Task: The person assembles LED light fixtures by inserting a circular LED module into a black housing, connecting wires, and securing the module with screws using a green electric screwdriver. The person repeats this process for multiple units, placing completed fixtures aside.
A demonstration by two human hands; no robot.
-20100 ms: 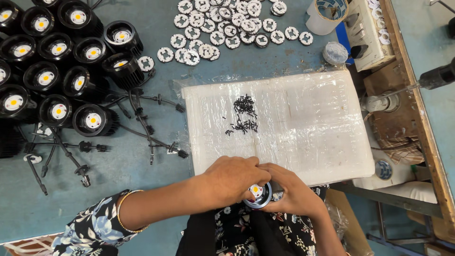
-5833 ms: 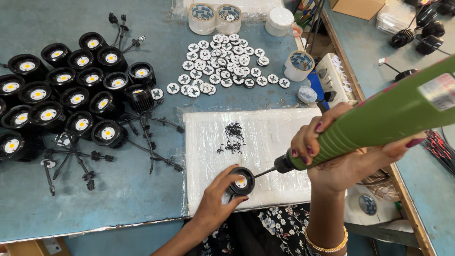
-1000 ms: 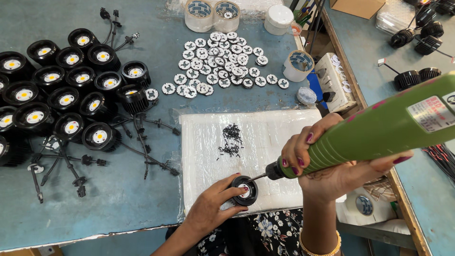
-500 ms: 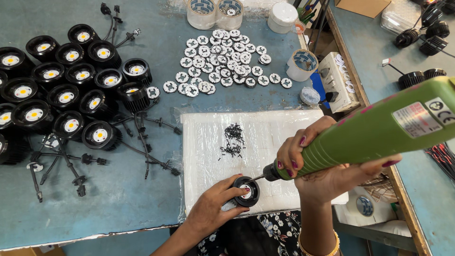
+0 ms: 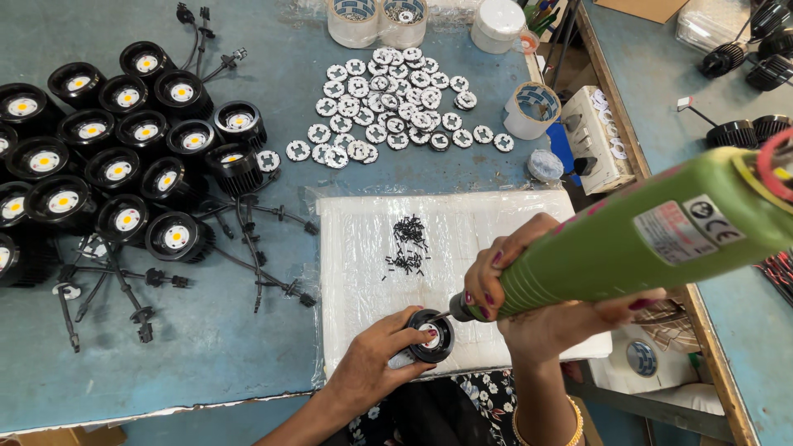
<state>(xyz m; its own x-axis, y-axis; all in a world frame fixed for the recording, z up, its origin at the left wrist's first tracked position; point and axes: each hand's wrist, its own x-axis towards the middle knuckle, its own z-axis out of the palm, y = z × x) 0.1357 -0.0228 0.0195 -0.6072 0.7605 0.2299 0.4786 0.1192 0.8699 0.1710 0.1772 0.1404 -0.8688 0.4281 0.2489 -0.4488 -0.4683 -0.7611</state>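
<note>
Left hand [image 5: 382, 357] reaches in from below, palm down, fingers curled with thumb and fingertips pinching, while the right hand [image 5: 541, 301] sits just beside it, raised on an upright forearm, fingers wrapped in a full fist grip.

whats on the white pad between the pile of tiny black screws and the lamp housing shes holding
Nothing: in the head view the white pad is bare between the black screws and the lamp housing steadied by the left hand.
</note>
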